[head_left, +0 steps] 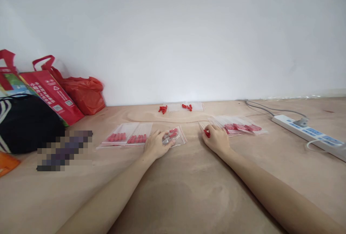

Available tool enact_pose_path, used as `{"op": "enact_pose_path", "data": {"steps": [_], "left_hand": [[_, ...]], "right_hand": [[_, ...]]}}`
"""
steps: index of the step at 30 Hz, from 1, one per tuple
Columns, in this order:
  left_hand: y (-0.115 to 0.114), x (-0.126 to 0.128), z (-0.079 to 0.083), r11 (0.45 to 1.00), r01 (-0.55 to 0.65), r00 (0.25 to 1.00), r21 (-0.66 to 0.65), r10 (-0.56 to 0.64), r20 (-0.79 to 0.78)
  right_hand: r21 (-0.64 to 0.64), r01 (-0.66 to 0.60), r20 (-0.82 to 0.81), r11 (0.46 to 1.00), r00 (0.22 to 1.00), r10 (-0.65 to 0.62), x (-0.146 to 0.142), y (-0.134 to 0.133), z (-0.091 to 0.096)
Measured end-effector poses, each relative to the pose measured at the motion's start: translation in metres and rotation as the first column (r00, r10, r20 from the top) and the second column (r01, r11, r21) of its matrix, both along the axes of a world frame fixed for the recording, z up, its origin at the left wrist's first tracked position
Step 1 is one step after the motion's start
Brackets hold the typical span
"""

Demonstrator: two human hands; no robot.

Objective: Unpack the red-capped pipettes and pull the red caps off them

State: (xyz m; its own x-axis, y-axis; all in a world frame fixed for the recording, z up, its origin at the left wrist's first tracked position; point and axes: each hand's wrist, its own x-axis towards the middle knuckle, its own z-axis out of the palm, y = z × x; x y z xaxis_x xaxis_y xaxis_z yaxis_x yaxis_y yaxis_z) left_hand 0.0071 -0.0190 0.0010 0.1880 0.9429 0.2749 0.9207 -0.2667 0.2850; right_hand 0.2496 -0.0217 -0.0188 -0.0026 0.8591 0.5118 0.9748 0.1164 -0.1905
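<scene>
My left hand (157, 144) lies on a clear zip bag (174, 136) holding red capsule-like pieces, its fingers spread flat over the bag. Two more filled bags (127, 136) lie just left of it. My right hand (216, 138) is curled with its fingers pinched on a small red piece (207, 133). It rests beside a stack of filled bags (239, 125) to its right. Farther back lie loose red pieces (163, 109) and empty clear bags (196, 105) near the wall.
A wooden table (173, 190) meets a white wall. Red shopping bags (54, 89) and a black bag (25, 122) crowd the left side. A white power strip (308, 132) with a grey cable lies at the right.
</scene>
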Motion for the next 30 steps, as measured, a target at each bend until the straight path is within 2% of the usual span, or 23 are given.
{"op": "enact_pose_path", "data": {"steps": [4, 6, 14, 19, 24, 27, 30], "left_hand": [[0.002, -0.002, -0.004, 0.989, 0.054, 0.998, 0.137, -0.056, 0.008], [0.004, -0.003, -0.006, 0.987, 0.045, 0.998, 0.151, -0.050, 0.027], [0.011, -0.006, -0.011, 0.995, 0.100, 0.995, 0.015, -0.101, 0.026], [0.003, -0.003, -0.007, 0.961, 0.271, 0.961, 0.047, -0.273, 0.051], [-0.003, 0.003, -0.005, 0.931, 0.361, 0.928, 0.048, -0.364, 0.084], [-0.003, 0.004, -0.006, 0.920, 0.386, 0.917, 0.061, -0.391, 0.086], [-0.002, 0.005, -0.007, 0.904, 0.420, 0.902, 0.077, -0.425, 0.069]], "right_hand": [[0.018, -0.040, 0.049, 0.999, 0.998, 0.039, -0.002, -0.001, -0.003], [0.032, -0.042, 0.072, 0.999, 0.997, 0.040, -0.002, -0.001, -0.005], [0.046, -0.059, 0.085, 0.997, 0.995, 0.054, -0.003, -0.004, -0.004], [0.023, -0.229, -0.063, 0.973, 0.971, 0.230, -0.006, -0.008, 0.002], [-0.064, -0.423, -0.215, 0.904, 0.890, 0.401, -0.016, -0.014, 0.005], [-0.109, -0.476, -0.234, 0.873, 0.866, 0.443, -0.022, -0.014, 0.004], [-0.137, -0.477, -0.203, 0.868, 0.871, 0.446, -0.025, -0.013, 0.003]]}}
